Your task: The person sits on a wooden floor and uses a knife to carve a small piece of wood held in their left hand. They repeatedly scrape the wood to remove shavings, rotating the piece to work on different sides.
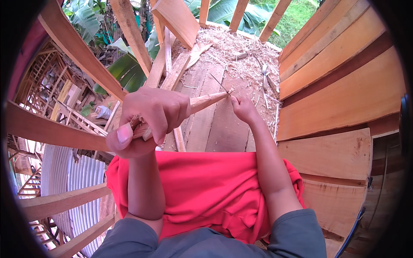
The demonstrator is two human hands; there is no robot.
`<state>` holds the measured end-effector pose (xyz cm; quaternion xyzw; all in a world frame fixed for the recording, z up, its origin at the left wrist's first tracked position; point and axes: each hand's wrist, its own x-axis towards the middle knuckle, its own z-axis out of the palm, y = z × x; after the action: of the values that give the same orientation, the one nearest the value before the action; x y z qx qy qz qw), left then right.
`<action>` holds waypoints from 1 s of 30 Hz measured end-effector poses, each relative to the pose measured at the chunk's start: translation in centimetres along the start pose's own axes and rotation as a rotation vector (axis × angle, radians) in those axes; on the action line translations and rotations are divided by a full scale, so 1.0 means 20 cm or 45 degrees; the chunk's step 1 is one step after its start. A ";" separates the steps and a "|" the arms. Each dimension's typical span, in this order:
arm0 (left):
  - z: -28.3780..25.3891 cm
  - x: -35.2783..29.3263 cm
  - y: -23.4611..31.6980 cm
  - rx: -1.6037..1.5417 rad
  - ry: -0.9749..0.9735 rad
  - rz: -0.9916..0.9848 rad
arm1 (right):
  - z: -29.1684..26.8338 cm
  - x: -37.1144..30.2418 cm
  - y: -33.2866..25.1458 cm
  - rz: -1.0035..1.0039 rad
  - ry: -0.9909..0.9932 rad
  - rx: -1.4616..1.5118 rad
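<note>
My left hand [152,118] is wrapped round the thick, rough end of a wooden stick [206,101], close to the camera. The stick points away to the right and narrows to a pale, whittled tip. At that tip is my right hand [244,109], closed on a knife whose thin dark blade [219,83] slants up and to the left across the wood. The knife's handle is hidden in my fist. A small curl of shaved wood [231,90] shows beside the blade. Red cloth [202,180] covers my lap below both forearms.
Wood shavings [245,47] lie over the far plank floor [195,133]. Offcut boards [175,71] lean at the far left, near upright railing posts [131,36]. A plank wall [344,90] stands close on my right. Beyond the left rails is corrugated metal sheeting [73,189].
</note>
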<state>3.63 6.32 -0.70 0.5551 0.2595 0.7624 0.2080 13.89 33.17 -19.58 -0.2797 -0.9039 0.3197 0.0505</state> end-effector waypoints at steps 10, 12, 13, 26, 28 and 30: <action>-0.01 0.00 0.01 0.041 0.025 0.001 | 0.02 0.01 0.00 -0.029 0.100 -0.171; -0.01 -0.01 0.01 0.047 0.016 -0.015 | 0.05 0.00 -0.10 -0.223 0.057 -0.042; -0.02 -0.03 0.02 0.047 0.019 -0.030 | 0.04 -0.02 -0.13 -0.326 -0.025 0.185; -0.01 -0.02 0.01 0.053 0.004 -0.025 | 0.09 0.02 -0.09 -0.116 0.127 -0.059; -0.02 -0.03 0.02 0.062 0.027 -0.027 | 0.06 0.00 -0.16 -0.197 0.029 0.181; 0.01 0.00 0.00 0.035 0.022 -0.004 | 0.09 0.04 0.04 0.024 0.084 0.156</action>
<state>3.75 6.35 -0.67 0.5510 0.2727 0.7631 0.1992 13.06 33.05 -21.59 -0.2948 -0.8778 0.3655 0.0942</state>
